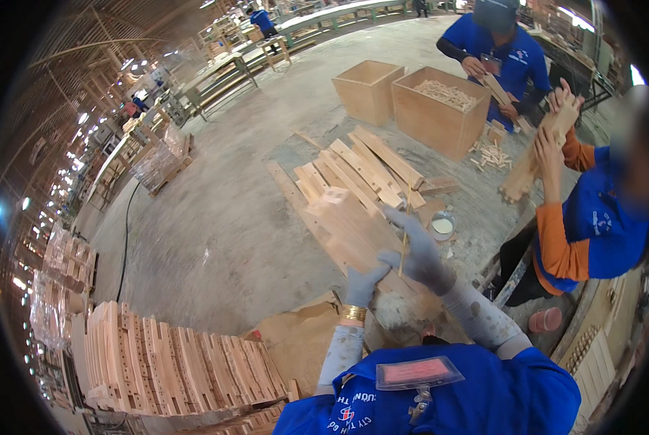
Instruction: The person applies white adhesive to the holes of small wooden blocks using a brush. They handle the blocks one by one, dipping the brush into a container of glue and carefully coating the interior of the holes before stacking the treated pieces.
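My left hand [366, 284], in a grey glove with a gold bracelet at the wrist, grips the near end of a pale wooden board [357, 228]. The board slants away from me above the floor. Close beside it, my right hand [422, 254], also gloved, is closed round a thin wooden stick [405, 243] that stands nearly upright. Past the board lies a loose pile of drilled wooden pieces [360, 170]. Right of the stick sits a small round tub [442, 226] with a whitish substance inside. Motion blurs the board's near part.
Two wooden boxes [440, 134] stand beyond the pile, one full of dowels. Loose dowels [489, 155] lie nearby. Two co-workers in blue handle wooden pieces at the right. Stacked slats [186, 362] fill the lower left. A pink cup [545, 320] stands at lower right.
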